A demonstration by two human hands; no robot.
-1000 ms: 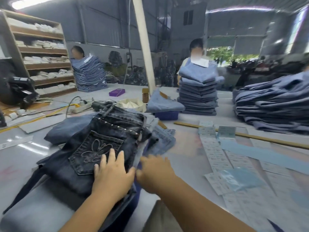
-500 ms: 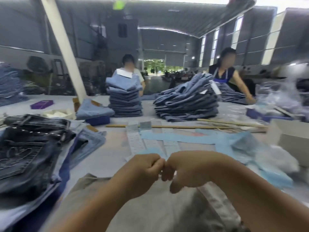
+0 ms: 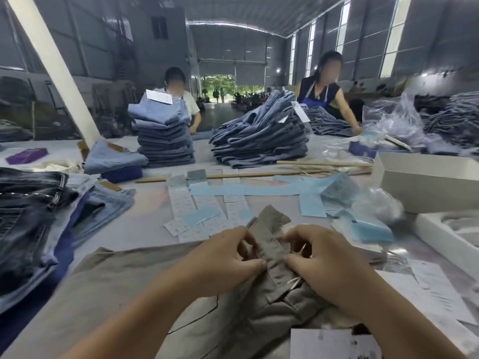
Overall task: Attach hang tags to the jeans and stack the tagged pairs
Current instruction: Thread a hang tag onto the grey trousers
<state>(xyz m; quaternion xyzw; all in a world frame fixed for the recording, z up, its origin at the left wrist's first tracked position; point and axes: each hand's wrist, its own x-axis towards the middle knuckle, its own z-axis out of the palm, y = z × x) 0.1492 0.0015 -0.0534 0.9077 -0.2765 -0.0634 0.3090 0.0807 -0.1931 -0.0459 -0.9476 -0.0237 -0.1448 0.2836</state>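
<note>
Pinching khaki waistband (image 3: 269,244) now, both hands (image 3: 223,257) formerly fist-to-fist above it.

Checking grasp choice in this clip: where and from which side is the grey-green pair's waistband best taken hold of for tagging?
Judging from its pose, take the raised waistband strip by its two long edges, one hand from each side. It stands up off the folded grey-green pair as a narrow flap, so both edges are free. The left hand and right hand already pinch it this way.
</note>
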